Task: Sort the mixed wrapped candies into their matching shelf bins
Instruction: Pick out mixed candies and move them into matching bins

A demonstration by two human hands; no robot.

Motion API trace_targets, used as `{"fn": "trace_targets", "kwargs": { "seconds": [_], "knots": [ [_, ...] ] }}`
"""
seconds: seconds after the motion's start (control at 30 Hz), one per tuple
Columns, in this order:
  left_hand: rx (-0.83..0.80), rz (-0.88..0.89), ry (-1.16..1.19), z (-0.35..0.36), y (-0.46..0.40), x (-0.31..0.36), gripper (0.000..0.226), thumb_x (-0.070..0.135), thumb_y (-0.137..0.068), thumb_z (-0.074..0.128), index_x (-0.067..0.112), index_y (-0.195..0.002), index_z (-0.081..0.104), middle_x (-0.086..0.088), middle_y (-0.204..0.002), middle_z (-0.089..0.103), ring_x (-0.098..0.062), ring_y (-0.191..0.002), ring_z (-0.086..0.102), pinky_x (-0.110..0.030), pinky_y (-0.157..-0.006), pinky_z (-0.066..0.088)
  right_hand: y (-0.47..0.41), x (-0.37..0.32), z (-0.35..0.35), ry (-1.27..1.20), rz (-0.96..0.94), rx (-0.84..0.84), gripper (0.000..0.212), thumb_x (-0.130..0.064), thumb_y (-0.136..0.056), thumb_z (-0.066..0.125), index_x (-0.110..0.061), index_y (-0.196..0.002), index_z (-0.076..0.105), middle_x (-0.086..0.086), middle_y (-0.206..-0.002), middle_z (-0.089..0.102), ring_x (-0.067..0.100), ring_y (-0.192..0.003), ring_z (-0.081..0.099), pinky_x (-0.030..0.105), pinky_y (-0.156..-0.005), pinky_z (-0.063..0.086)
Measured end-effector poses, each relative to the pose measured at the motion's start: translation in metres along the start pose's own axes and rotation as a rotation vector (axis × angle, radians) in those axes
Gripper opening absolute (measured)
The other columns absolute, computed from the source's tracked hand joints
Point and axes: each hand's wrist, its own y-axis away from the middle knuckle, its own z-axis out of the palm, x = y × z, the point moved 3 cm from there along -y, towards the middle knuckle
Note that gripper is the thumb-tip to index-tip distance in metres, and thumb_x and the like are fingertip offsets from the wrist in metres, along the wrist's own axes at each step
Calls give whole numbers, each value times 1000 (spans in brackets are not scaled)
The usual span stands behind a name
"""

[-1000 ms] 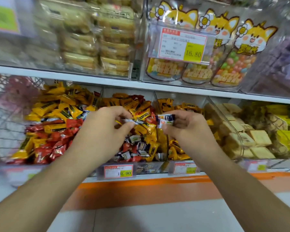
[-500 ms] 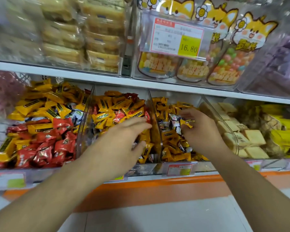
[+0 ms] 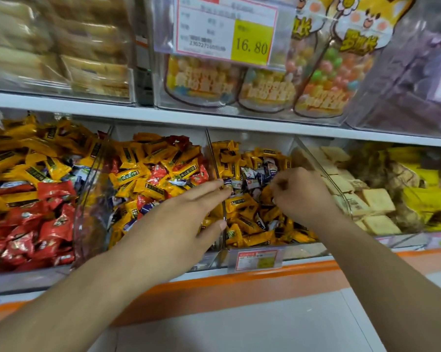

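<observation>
My left hand (image 3: 186, 219) reaches flat, fingers straight, over the middle bin (image 3: 92, 189) of yellow and red wrapped candies (image 3: 148, 171). Its fingertips touch the clear divider (image 3: 215, 168) and a white-and-blue candy (image 3: 229, 184) at its edge. My right hand (image 3: 299, 195) is in the third bin (image 3: 303, 248), which holds yellow candies (image 3: 249, 219) and a cluster of white-and-blue ones (image 3: 255, 174). Its fingers are curled down among the wrappers; whether they pinch one is hidden.
A left bin holds yellow and red candies (image 3: 36, 199). To the right is a bin of beige square biscuits (image 3: 371, 201). Price tags (image 3: 256, 260) hang on the shelf front. The upper shelf (image 3: 214, 118) carries clear jars (image 3: 323, 80) and a 16.80 tag (image 3: 227, 29).
Both hands moved apart from the candy they held together. The right hand went into the third bin. The left hand opened and stretched right to the divider. The view came closer.
</observation>
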Motion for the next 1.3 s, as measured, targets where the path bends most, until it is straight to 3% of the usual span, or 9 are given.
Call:
{"fn": "trace_targets", "kwargs": {
  "seconds": [0.07,0.13,0.27,0.4,0.57,0.73,0.97,1.17,1.3],
  "knots": [
    [10,2,-2,1,0,1,59,54,-103,43,54,-156,18,44,-158,-4,7,-149,18,-25,-119,29,-12,1,5,-6,-11,51,21,-26,-95,67,-24,-115,73,5,-110,73,24,-95,69,34,-79,59],
    [12,-4,-9,2,0,1,59,53,-104,43,54,-157,16,44,-158,-6,8,-149,17,-23,-117,28,-25,-1,12,-9,-16,-8,54,-38,-92,73,-24,-142,59,9,-138,62,30,-125,60,40,-100,54],
    [16,-3,1,4,-1,-2,59,51,-104,44,55,-156,17,45,-157,-6,9,-148,17,-21,-116,27,-42,-3,36,-47,-21,-136,67,-58,-87,73,-36,-147,54,0,-151,54,26,-140,49,40,-113,45],
    [19,0,7,5,-1,-4,58,50,-103,46,57,-154,20,46,-157,-5,7,-147,22,-24,-116,32,-43,-7,34,-88,-45,-83,45,-46,-89,79,-33,-131,71,-7,-138,66,17,-123,61,27,-96,49],
    [13,-1,3,4,-2,-3,57,49,-103,47,56,-154,22,45,-157,-3,6,-147,24,-26,-116,34,-35,-4,28,-73,-54,8,29,-33,-88,82,-36,-117,77,-5,-128,72,16,-101,70,33,-83,60],
    [8,-6,12,3,-1,-3,58,49,-103,48,56,-154,23,43,-159,-2,6,-149,20,-25,-117,29,-23,1,11,-236,-41,114,22,-23,-92,79,-29,-114,80,-5,-125,74,2,-71,60,14,-65,47],
    [-20,-21,10,0,0,0,59,47,-103,50,54,-155,22,42,-160,-1,4,-150,19,-27,-120,27,-5,14,-10,-443,22,150,20,-19,-93,78,-35,-104,80,-10,-124,71,7,-110,63,27,-83,53],
    [-27,-41,25,-9,5,6,56,43,-104,51,52,-154,29,38,-161,8,-2,-141,37,-22,-117,28,11,7,-22,-558,63,174,16,-20,-91,81,-32,-101,80,-23,-103,71,-2,-95,66,18,-74,51],
    [54,-29,25,-14,7,5,47,39,-104,52,44,-150,43,32,-158,28,6,-141,33,-14,-115,20,21,-6,-23,-572,96,165,17,-21,-90,82,-32,-103,80,-15,-100,76,1,-90,70,18,-69,50]
  ]
}}
